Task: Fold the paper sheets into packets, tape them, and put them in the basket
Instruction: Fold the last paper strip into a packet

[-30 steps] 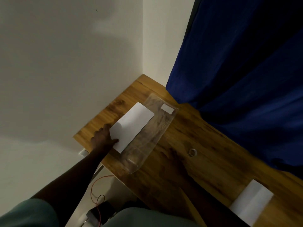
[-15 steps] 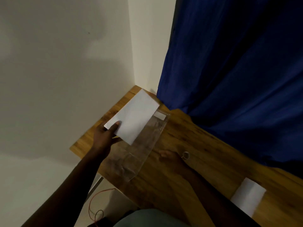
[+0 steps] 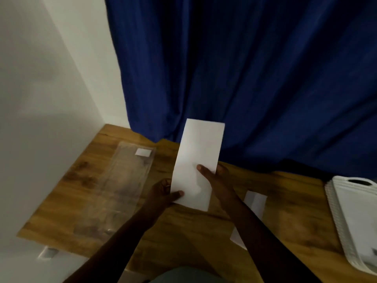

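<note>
A long white paper sheet (image 3: 199, 160) is held up above the middle of the wooden table (image 3: 183, 233). My left hand (image 3: 163, 194) pinches its lower left corner with the thumb on top. My right hand (image 3: 214, 176) holds its right edge, thumb on the front and fingers behind. A second white folded paper (image 3: 255, 201) lies on the table to the right, partly hidden by my right forearm. A white basket (image 3: 355, 219) stands at the table's right end.
A clear plastic sleeve (image 3: 120, 186) with a small white label (image 3: 143, 152) lies on the left part of the table. A dark blue curtain (image 3: 244, 78) hangs behind the table. White walls meet at the left corner. The table's left edge is near the wall.
My left hand lifted the sheet off the plastic sleeve and carried it to the middle. My right hand rose from the table and took hold of it. The view swung right, showing the basket.
</note>
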Available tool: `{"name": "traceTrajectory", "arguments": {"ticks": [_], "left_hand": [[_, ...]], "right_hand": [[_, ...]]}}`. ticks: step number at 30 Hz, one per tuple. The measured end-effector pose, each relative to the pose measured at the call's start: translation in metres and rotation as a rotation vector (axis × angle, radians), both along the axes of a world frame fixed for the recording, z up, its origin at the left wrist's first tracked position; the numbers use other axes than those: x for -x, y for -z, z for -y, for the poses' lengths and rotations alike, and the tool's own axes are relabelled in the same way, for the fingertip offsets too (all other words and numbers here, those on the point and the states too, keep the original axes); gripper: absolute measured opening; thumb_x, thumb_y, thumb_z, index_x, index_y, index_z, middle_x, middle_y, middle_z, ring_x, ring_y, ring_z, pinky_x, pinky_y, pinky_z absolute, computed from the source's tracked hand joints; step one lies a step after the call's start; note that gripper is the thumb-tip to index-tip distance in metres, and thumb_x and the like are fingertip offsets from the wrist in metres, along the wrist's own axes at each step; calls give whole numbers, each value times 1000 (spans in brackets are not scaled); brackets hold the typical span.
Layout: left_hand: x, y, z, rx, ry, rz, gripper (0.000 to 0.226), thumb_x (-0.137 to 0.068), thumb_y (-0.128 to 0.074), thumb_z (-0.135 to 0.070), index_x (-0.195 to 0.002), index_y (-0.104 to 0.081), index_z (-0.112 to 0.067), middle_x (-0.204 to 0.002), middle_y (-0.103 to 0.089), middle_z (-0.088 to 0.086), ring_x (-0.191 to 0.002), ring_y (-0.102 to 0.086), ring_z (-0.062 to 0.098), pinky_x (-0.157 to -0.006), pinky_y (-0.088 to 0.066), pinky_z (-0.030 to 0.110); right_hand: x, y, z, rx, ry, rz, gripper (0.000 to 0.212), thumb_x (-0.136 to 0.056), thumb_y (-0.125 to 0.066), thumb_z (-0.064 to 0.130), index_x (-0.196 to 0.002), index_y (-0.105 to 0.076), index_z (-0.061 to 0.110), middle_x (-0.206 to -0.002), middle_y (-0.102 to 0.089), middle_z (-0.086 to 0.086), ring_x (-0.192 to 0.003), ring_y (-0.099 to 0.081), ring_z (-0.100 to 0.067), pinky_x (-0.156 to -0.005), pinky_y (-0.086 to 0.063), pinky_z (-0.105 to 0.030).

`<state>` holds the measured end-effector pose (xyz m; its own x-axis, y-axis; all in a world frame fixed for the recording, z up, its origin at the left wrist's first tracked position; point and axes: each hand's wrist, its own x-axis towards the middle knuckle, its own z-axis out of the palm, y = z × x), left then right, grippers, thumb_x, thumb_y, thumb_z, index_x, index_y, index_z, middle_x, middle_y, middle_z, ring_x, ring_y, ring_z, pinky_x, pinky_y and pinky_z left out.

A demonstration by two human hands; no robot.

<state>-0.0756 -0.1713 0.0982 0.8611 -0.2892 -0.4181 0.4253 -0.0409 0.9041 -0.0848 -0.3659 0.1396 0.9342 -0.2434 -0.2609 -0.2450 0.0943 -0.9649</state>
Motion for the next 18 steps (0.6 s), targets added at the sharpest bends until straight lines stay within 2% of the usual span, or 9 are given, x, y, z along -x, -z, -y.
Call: {"name": "traceTrajectory", "arguments": {"ticks": [2, 4, 9, 13, 18], "left_hand": [[-1, 6, 16, -164, 102, 96, 39, -78, -83, -20, -110, -64, -9, -105, -74, 5, -91, -73, 19, -76, -63, 37], [-3, 13, 28, -272, 199, 190, 34, -79, -82, -20, -106, -64, -11, -103, -73, 2, -90, -72, 17, -75, -63, 34], [-6, 23, 48, -317, 366, 224, 30, -82, -79, -21, -109, -67, -14, -105, -74, 0, -93, -72, 15, -83, -62, 39], [-3, 22, 64, -299, 390, 171, 30, -79, -81, -18, -106, -68, -13, -103, -75, 1, -89, -74, 13, -80, -62, 34], [0, 19, 78, -269, 468, 141, 37, -78, -82, -24, -113, -68, -18, -109, -75, -1, -97, -73, 15, -89, -60, 42]], "right_hand": [[14, -3, 26, -17, 87, 35, 18, -90, -70, 25, -108, -67, 27, -103, -74, 7, -91, -71, -11, -74, -56, -24], [26, -5, 50, -51, 197, 45, 13, -90, -71, 24, -102, -69, 26, -100, -75, 5, -92, -71, -14, -74, -57, -28], [47, -7, 94, -71, 346, 53, 24, -90, -71, 29, -111, -68, 18, -106, -76, -2, -98, -72, -21, -84, -59, -40], [62, -8, 116, -59, 367, 57, 12, -89, -70, 22, -100, -69, 17, -95, -78, 3, -91, -75, -18, -77, -62, -35], [72, -9, 127, -61, 412, 77, 10, -89, -70, 21, -98, -69, 16, -93, -78, 2, -87, -75, -16, -68, -62, -30]]}}
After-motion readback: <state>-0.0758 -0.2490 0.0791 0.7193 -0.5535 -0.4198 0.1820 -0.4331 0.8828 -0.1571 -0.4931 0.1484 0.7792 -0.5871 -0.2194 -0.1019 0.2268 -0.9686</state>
